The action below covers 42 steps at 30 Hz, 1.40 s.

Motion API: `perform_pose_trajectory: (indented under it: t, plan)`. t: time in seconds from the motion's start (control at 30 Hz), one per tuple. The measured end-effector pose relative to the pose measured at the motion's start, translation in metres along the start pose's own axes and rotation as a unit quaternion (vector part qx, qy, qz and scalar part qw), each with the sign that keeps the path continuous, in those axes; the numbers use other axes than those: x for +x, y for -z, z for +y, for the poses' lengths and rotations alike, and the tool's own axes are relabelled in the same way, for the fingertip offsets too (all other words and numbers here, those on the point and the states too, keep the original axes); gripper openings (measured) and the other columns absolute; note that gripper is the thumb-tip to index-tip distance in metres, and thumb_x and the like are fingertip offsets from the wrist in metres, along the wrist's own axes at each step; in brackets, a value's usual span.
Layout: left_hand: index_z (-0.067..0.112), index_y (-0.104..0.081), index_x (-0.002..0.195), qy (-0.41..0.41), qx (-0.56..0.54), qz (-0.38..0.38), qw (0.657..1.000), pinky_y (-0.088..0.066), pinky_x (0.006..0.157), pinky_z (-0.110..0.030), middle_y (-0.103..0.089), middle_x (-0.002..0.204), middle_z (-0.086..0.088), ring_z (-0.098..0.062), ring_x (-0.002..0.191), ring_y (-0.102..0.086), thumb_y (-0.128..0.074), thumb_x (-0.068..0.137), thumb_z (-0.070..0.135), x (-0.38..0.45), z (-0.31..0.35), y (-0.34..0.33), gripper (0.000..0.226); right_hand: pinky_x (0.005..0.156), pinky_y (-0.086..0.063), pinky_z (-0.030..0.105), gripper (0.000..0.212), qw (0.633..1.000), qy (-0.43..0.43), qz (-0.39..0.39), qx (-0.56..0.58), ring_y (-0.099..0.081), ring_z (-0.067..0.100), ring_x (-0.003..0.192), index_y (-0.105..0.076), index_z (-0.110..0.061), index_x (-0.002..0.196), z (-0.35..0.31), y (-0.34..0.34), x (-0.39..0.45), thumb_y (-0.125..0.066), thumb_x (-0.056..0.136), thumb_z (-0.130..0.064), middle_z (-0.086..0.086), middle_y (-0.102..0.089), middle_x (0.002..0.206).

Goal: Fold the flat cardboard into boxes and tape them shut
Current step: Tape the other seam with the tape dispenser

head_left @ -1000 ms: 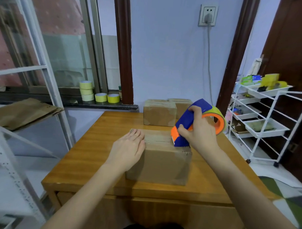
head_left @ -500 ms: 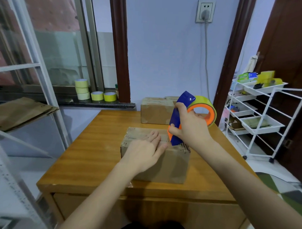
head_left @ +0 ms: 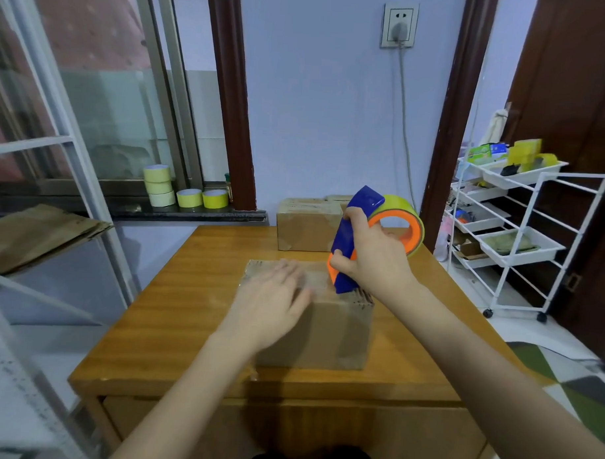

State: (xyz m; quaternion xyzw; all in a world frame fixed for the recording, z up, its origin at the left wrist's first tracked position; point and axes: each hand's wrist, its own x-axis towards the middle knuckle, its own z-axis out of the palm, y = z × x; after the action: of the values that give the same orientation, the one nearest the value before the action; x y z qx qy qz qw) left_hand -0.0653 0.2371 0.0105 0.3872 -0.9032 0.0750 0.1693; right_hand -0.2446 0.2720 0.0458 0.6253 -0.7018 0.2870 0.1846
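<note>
Left hand (head_left: 274,302) lay flat, fingers extended, pressing on the top of the cardboard box (head_left: 311,319). Right hand (head_left: 372,259) gripped the blue-and-orange tape dispenser (head_left: 362,231), its lower end touching the box top near the right edge. The box sat mid-bench (head_left: 174,314); a second taped box (head_left: 308,224) stood behind it.

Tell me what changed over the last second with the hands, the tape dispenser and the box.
The left hand slid from the box's left end toward the middle of its top, flat on the tape. The right hand tipped the tape dispenser more upright, its lower end on the box's right top edge. The right hand's grip on the dispenser, the box on the table and the taped boxes behind stayed the same.
</note>
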Motion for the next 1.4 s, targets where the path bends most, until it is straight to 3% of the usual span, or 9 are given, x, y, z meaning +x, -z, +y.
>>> perform_pose_trajectory:
  t: [0.1, 0.2, 0.43, 0.63, 0.8, 0.97, 1.1, 1.2, 1.4]
  plan:
    - [0.016, -0.016, 0.153, -0.022, -0.038, -0.016, 0.999, -0.018, 0.115, -0.026, -0.020, 0.158, -0.001, -0.011, 0.145, -0.016, -0.016, 0.099, 0.057, 0.011, 0.034, -0.012, 0.068, 0.059, -0.052, 0.038, 0.054, 0.999, 0.002, 0.011, 0.042, -0.058, 0.027, 0.073, -0.034, -0.015, 0.129, 0.000, 0.001, -0.002, -0.060, 0.084, -0.030, 0.011, -0.057, 0.089]
    - [0.013, -0.023, 0.151, -0.005, 0.022, 0.000, 1.000, -0.026, 0.112, -0.025, -0.029, 0.155, -0.004, -0.012, 0.143, -0.025, -0.002, 0.090, 0.066, 0.010, 0.043, -0.022, 0.084, 0.050, -0.044, 0.032, 0.050, 0.995, -0.012, 0.025, 0.095, -0.056, 0.025, 0.063, -0.036, -0.013, 0.124, 0.004, 0.000, -0.007, -0.062, 0.083, -0.026, 0.009, -0.054, 0.081]
    - [0.015, -0.030, 0.149, -0.007, 0.028, 0.000, 1.000, -0.027, 0.111, -0.024, -0.029, 0.155, -0.003, -0.012, 0.143, -0.024, -0.009, 0.092, 0.068, 0.012, 0.042, -0.022, 0.080, 0.058, -0.044, 0.028, 0.045, 0.940, -0.118, 0.075, 0.313, -0.057, 0.016, 0.073, -0.030, -0.023, 0.110, 0.026, -0.008, -0.022, -0.065, 0.082, -0.016, -0.002, -0.055, 0.080]
    - [0.017, -0.032, 0.148, 0.006, 0.029, 0.006, 1.000, -0.032, 0.108, -0.024, -0.030, 0.155, -0.001, -0.011, 0.143, -0.025, -0.008, 0.091, 0.069, 0.011, 0.042, -0.023, 0.081, 0.066, -0.047, 0.041, 0.040, 0.897, -0.155, 0.092, 0.404, -0.056, 0.023, 0.071, -0.030, -0.019, 0.113, 0.030, -0.005, -0.025, -0.059, 0.088, -0.008, -0.001, -0.053, 0.077]
    - [0.017, -0.023, 0.151, 0.020, 0.020, 0.012, 1.000, -0.039, 0.102, -0.025, -0.031, 0.154, -0.003, -0.012, 0.141, -0.029, -0.015, 0.092, 0.067, 0.009, 0.044, -0.020, 0.078, 0.061, -0.041, 0.013, 0.041, 0.880, -0.184, 0.143, 0.413, -0.053, -0.002, 0.067, -0.032, -0.012, 0.119, 0.059, 0.011, -0.028, -0.059, 0.089, -0.006, -0.007, -0.049, 0.083]
    - [0.025, -0.026, 0.150, 0.000, 0.018, 0.013, 1.000, -0.033, 0.107, -0.022, -0.026, 0.156, 0.004, -0.007, 0.143, -0.022, -0.013, 0.092, 0.067, 0.012, 0.044, -0.023, 0.073, 0.062, -0.042, 0.009, 0.042, 0.881, -0.198, 0.153, 0.402, -0.053, 0.005, 0.075, -0.030, -0.021, 0.116, 0.081, 0.020, -0.040, -0.060, 0.089, -0.009, -0.010, -0.048, 0.089]
    - [0.026, -0.026, 0.150, 0.004, 0.015, 0.010, 1.000, -0.034, 0.107, -0.023, -0.026, 0.156, 0.004, -0.007, 0.143, -0.022, -0.014, 0.092, 0.067, 0.012, 0.046, -0.021, 0.072, 0.060, -0.040, 0.005, 0.042, 0.876, -0.208, 0.160, 0.406, -0.053, -0.008, 0.070, -0.032, -0.016, 0.118, 0.082, 0.013, -0.046, -0.060, 0.089, -0.005, -0.011, -0.046, 0.088]
    - [0.026, -0.026, 0.150, 0.008, 0.012, 0.003, 1.000, -0.033, 0.107, -0.023, -0.024, 0.156, 0.004, -0.007, 0.143, -0.021, -0.014, 0.093, 0.066, 0.013, 0.046, -0.020, 0.071, 0.062, -0.041, 0.009, 0.043, 0.866, -0.234, 0.153, 0.414, -0.054, -0.001, 0.076, -0.032, -0.013, 0.122, 0.080, 0.000, -0.060, -0.059, 0.090, -0.006, -0.011, -0.046, 0.090]
    - [0.018, -0.038, 0.145, 0.034, 0.008, -0.002, 0.999, -0.029, 0.110, -0.027, -0.034, 0.153, -0.001, -0.013, 0.140, -0.031, -0.024, 0.094, 0.061, 0.016, 0.054, -0.012, 0.068, 0.072, -0.049, 0.035, 0.047, 0.856, -0.243, 0.158, 0.427, -0.056, 0.015, 0.081, -0.029, -0.018, 0.120, 0.068, -0.022, -0.068, -0.062, 0.089, -0.006, -0.009, -0.048, 0.093]
